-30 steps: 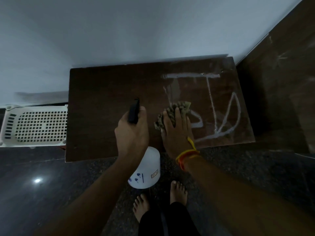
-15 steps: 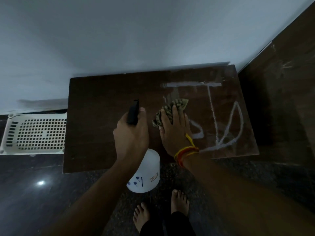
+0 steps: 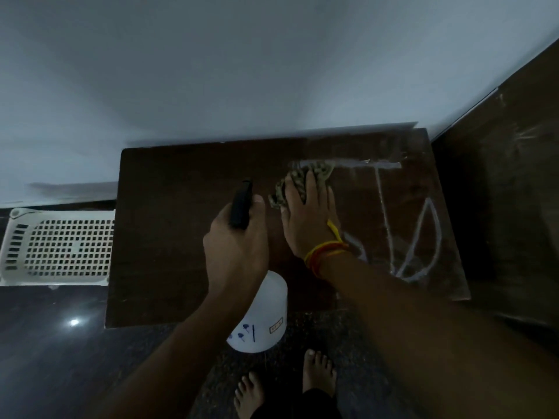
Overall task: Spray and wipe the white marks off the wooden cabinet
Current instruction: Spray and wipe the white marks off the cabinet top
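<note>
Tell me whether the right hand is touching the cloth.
Touching. The head view shows the right hand pressed flat on the cloth, fingers overlapping it on the cabinet top.

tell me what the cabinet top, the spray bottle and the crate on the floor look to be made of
Cabinet top: dark brown wood or wood-look laminate, smooth with a faint sheen; which one is unclear.
Spray bottle: translucent white plastic body with printed marks, held in the left hand by its black, likely plastic, head.
Crate: off-white moulded plastic, judging by its regular grid of holes.
</note>
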